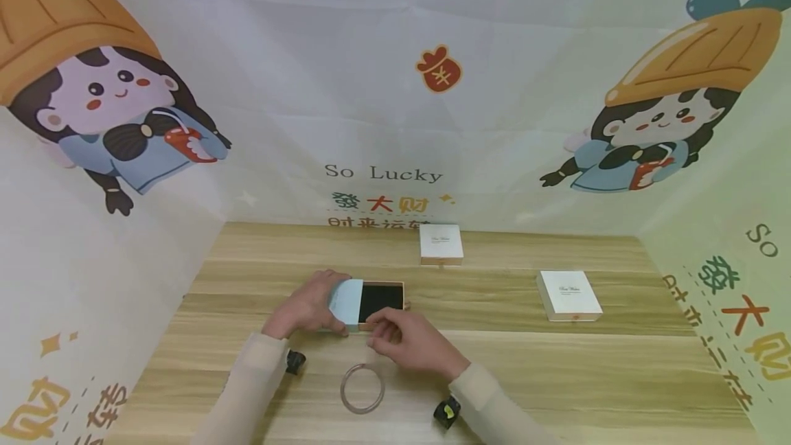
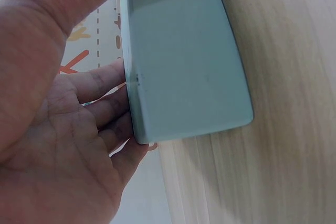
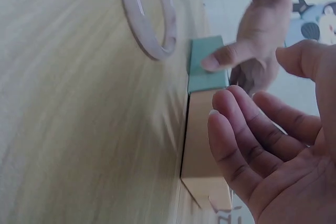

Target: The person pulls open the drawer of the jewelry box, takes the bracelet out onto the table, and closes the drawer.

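The smooth, ring-shaped pinkish bangle (image 3: 136, 17) lies flat on the wood-grained bench (image 1: 525, 369), just toward the person and slightly left of the right hand (image 1: 414, 342), the nearer of the 2, whose fingers are loosely bent around nothing beside the peach drawer (image 3: 202, 135); I cannot tell whether they touch it. The left hand (image 1: 309, 304) grips the plain, pale green sleeve (image 1: 348, 301) between thumb and fingers, and from it the straight-sided drawer juts rightward, its dark insert (image 1: 380, 299) showing, their shared long axis running left to right.

Glossy bangle (image 3: 138, 20), wood-grained table (image 1: 494, 376)
The box (image 2: 189, 61) looks like smooth card, its insert (image 1: 380, 301) matt, the backdrop (image 1: 309, 88) like creased cloth.
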`<state>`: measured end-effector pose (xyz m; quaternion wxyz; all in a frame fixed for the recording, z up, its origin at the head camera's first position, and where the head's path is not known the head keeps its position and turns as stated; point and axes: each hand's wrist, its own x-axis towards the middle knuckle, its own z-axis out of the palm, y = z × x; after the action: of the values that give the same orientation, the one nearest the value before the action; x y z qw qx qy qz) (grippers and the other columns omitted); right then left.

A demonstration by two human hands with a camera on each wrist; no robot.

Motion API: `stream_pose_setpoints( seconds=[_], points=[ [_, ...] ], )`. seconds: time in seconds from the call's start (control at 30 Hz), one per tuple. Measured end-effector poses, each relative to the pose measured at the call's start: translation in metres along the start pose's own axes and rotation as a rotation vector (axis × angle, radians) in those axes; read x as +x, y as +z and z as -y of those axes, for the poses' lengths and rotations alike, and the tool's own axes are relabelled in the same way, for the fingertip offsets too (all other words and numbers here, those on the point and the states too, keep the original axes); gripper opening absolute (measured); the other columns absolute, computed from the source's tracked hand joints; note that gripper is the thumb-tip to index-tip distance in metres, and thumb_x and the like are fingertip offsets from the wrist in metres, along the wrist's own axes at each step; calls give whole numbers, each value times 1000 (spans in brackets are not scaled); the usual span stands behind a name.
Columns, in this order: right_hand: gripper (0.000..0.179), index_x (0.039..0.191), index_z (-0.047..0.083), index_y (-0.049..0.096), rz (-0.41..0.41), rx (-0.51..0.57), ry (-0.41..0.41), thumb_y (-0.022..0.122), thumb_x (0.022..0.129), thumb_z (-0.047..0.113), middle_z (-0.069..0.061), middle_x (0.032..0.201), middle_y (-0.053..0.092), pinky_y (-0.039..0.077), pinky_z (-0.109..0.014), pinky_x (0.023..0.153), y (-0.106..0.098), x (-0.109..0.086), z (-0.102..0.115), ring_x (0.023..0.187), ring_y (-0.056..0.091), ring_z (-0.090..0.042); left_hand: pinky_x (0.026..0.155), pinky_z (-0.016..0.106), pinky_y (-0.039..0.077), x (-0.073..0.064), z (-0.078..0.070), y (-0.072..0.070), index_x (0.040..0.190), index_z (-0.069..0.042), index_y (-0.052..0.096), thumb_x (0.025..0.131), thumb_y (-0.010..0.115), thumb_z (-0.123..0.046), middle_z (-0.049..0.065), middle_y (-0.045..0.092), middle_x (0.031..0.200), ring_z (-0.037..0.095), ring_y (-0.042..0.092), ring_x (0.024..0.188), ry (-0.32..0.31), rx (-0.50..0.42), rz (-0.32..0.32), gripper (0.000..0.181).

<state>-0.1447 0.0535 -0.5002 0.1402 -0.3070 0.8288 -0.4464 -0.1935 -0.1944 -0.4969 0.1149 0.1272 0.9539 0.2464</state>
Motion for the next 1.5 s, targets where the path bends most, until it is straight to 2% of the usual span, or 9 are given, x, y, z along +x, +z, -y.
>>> stream_pose_setpoints(
  seconds=[0.2, 0.37, 0.6, 0.73, 0.83, 0.97, 1.03, 1.3, 1.5],
  points=[
    [28, 121, 4, 70, -102, 45, 87, 64, 100, 22, -1, 95, 75, 54, -21, 69, -9, 3, -11, 79, 66, -10, 95, 47, 53, -1, -2, -1, 146, -11, 52, 58, 100, -22, 10, 59, 136, 27, 55, 112, -6, -14, 4, 101],
    [23, 112, 3, 72, -205, 202, 198, 65, 101, 22, -12, 91, 76, 54, -25, 60, -16, 7, -19, 75, 70, -22, 98, 48, 53, -1, -3, -2, 147, -11, 52, 57, 100, -21, 10, 59, 137, 27, 55, 114, -17, -19, 9, 103],
    [19, 108, 0, 73, -299, 350, 304, 61, 102, 13, -10, 81, 73, 55, -26, 60, -23, 8, -30, 66, 64, -12, 98, 47, 53, 0, -3, 0, 148, -13, 51, 58, 100, -20, 9, 57, 139, 26, 54, 115, -29, -29, 16, 103],
    [18, 106, -1, 73, -393, 372, 368, 59, 101, 10, -8, 78, 71, 54, -24, 58, -28, 8, -34, 62, 62, -12, 97, 48, 54, 1, -2, -1, 148, -11, 51, 57, 101, -20, 10, 58, 137, 26, 54, 114, -14, -25, 13, 104],
    [15, 102, 1, 73, -445, 286, 392, 61, 98, 10, -11, 81, 71, 51, -23, 56, -32, 8, -36, 63, 61, -12, 97, 48, 54, 1, -2, -2, 147, -10, 51, 56, 101, -21, 11, 59, 136, 26, 54, 113, -2, -19, 8, 104],
    [11, 99, 5, 72, -446, 161, 402, 67, 96, 13, -12, 84, 72, 49, -22, 56, -34, 9, -40, 63, 61, -11, 97, 47, 54, 2, -1, -1, 147, -10, 51, 56, 101, -21, 10, 59, 136, 25, 54, 113, -7, -11, 9, 105],
    [10, 98, 5, 71, -434, 144, 403, 69, 94, 14, -10, 82, 72, 49, -23, 57, -34, 9, -42, 62, 61, -10, 97, 47, 54, 2, -1, -1, 147, -11, 51, 56, 101, -22, 10, 59, 136, 25, 54, 113, -8, -7, 8, 105],
    [14, 104, 3, 73, -356, 172, 423, 67, 97, 14, -8, 79, 73, 49, -23, 56, -29, 14, -52, 61, 65, -13, 98, 47, 53, 1, -1, -1, 147, -11, 51, 57, 101, -22, 10, 59, 137, 26, 54, 114, -14, -1, 8, 104],
    [16, 106, 0, 74, -317, 207, 421, 64, 96, 8, -7, 76, 73, 48, -21, 53, -29, 17, -51, 59, 65, -11, 98, 47, 53, 0, -3, -1, 147, -12, 52, 57, 101, -20, 9, 58, 138, 26, 54, 114, -30, -20, 18, 103]
  ],
)
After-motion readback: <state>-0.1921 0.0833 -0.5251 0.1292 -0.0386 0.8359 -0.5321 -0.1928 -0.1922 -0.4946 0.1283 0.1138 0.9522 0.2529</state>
